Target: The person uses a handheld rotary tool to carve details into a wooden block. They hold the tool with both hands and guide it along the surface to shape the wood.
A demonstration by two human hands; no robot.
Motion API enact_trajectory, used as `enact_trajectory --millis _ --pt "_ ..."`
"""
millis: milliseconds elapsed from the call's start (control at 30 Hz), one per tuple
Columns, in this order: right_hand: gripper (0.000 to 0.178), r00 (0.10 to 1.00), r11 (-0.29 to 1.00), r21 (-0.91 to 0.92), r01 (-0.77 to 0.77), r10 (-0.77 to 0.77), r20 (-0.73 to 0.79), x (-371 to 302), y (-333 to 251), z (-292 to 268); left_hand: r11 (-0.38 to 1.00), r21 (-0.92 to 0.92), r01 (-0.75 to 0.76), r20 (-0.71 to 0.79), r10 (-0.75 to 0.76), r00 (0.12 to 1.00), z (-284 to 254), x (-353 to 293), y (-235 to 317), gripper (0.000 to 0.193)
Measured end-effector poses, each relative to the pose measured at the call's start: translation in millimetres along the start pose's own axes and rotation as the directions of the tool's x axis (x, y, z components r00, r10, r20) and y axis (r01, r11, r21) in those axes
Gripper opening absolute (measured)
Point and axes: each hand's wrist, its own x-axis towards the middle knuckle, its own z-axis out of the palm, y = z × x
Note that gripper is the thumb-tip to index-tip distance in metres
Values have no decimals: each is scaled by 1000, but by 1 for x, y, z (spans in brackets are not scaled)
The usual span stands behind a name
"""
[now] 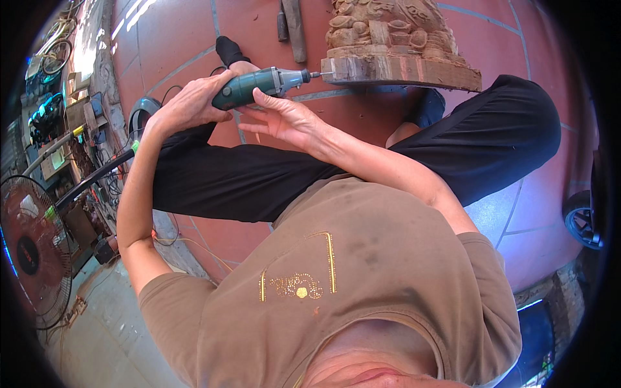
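Note:
My left hand (194, 103) is wrapped around the rear of a green and grey die grinder (249, 88), held level above the floor. Its thin metal bit (317, 75) points right, with the tip at the left edge of a carved wooden piece (394, 39); whether it touches cannot be told. Just below the grinder's front, my right hand (291, 123) has its fingers stretched out and apart, and its thumb lies close against the tool's body. Rounded relief shapes cover the carving above a rough, thick base (401, 71).
Two long hand tools (292, 29) lie on the red tiled floor (174, 39) beyond the grinder. At the left stand a fan (32, 252) and shelves of clutter with cables. My crossed legs (220, 178) in black trousers flank the work. A wheel (582, 220) is at far right.

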Motion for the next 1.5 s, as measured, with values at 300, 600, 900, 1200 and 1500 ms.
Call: enact_trajectory --millis 300,600,900,1200,1500 --pt "60 1000 1000 25 4 -4 24 3 6 -7 1000 11 26 24 -26 999 1 0 0 64" --pt "61 1000 999 35 -7 6 26 3 6 -6 999 -3 41 31 -41 999 1 -2 1 65" --pt "56 999 1000 -1 9 -9 34 8 4 -5 1000 11 -2 -2 2 1000 1 -2 -4 63" --pt "54 999 999 -6 40 -39 27 13 -2 -3 1000 -3 10 -12 -10 1000 -3 0 -1 64" --pt "59 999 1000 3 8 -8 46 20 -8 -8 999 -35 4 -27 -5 1000 -9 3 4 63"
